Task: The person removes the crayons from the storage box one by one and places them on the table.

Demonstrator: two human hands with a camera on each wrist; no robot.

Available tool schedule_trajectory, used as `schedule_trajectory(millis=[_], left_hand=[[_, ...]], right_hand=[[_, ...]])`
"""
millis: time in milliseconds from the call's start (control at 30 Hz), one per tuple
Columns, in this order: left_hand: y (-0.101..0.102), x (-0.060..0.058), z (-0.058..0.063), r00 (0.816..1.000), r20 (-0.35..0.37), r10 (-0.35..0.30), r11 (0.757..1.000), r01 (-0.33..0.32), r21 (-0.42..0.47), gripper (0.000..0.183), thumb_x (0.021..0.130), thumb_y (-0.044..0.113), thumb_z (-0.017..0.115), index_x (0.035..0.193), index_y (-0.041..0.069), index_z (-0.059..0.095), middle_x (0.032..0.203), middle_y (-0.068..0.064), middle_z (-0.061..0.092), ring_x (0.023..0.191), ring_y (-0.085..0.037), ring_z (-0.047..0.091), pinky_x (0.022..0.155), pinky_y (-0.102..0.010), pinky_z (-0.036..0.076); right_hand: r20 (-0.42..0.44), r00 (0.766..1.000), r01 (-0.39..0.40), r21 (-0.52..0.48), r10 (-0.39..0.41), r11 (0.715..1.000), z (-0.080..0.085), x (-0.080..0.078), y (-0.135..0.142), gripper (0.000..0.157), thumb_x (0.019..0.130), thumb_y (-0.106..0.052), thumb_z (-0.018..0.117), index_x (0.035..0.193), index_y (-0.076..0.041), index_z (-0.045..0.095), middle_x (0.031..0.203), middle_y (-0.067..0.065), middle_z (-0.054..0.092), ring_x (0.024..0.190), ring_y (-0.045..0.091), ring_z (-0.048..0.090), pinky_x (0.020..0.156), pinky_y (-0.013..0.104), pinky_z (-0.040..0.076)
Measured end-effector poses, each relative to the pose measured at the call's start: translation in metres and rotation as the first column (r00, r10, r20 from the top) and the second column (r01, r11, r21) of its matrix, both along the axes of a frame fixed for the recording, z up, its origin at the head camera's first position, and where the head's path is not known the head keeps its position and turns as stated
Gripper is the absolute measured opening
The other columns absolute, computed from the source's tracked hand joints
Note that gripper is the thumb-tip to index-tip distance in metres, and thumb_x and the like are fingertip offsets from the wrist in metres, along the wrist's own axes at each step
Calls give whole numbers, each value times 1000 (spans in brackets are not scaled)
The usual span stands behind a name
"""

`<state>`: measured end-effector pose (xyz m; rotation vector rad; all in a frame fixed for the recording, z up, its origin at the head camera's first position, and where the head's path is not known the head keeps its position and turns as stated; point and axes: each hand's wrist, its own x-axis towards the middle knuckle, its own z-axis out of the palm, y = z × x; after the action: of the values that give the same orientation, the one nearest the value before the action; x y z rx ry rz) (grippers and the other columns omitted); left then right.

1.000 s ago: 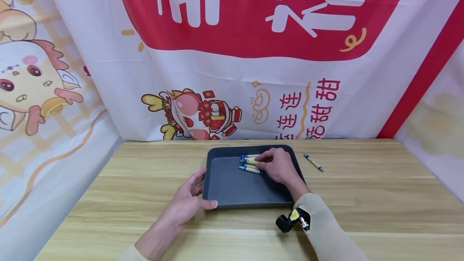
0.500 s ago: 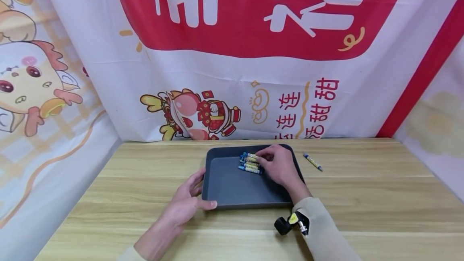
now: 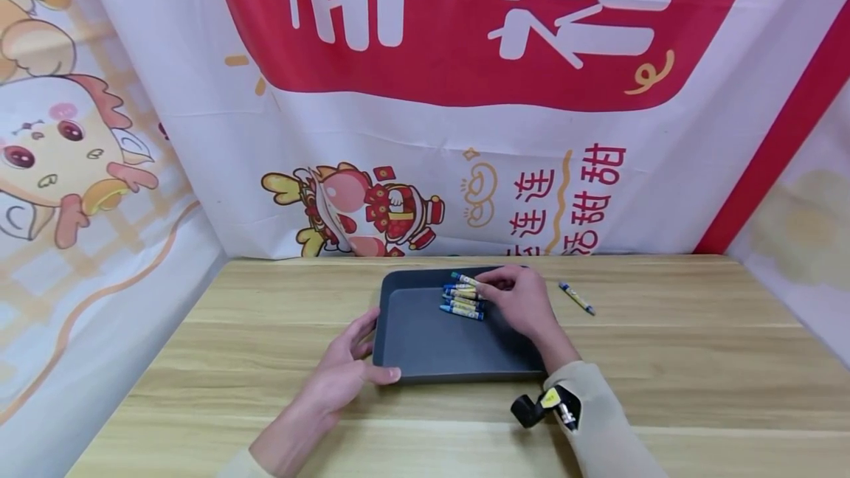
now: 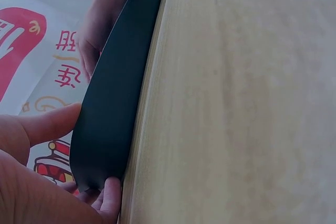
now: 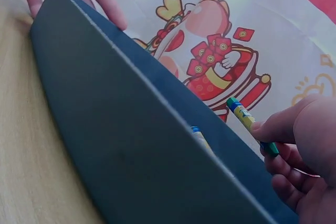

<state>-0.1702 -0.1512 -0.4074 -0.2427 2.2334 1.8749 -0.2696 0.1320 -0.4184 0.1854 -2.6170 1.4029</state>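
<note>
A dark grey rectangular tray (image 3: 425, 349) sits on the wooden table. My left hand (image 3: 340, 375) grips its near left corner, thumb at the rim and fingers around the outer wall (image 4: 113, 98). Over the tray's back right part, my right hand (image 3: 527, 306) pinches a green-ended crayon (image 5: 243, 114) between thumb and fingers. That crayon is tilted, above a row of several crayons (image 3: 462, 311) lying side by side in the tray. In the right wrist view, the tray wall hides most of the row; one crayon (image 5: 201, 139) shows past the rim.
A single blue-ended crayon (image 3: 576, 299) lies on the table (image 3: 664, 360) right of the tray. A printed cloth (image 3: 425, 131) hangs behind the table's back edge. A small black camera (image 3: 527, 410) is strapped at the right wrist.
The right hand, earlier down among the crayons in the tray, now holds the green-ended crayon up over the back of the row. The left hand keeps its place on the tray corner.
</note>
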Motion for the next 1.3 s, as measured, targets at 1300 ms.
schedule_trajectory(millis=[1300], left_hand=[[0,-1,-3,1000,-6,5,1000,-5,3,110,74,-9,85,167,20,34,173,-16,34,151,-42,42,127,-70,23]], right_hand=[[77,949,312,-110,-305,944,24,4,92,32,97,-30,78,123,-11,80,117,9,79,90,0,62,75,14,52]])
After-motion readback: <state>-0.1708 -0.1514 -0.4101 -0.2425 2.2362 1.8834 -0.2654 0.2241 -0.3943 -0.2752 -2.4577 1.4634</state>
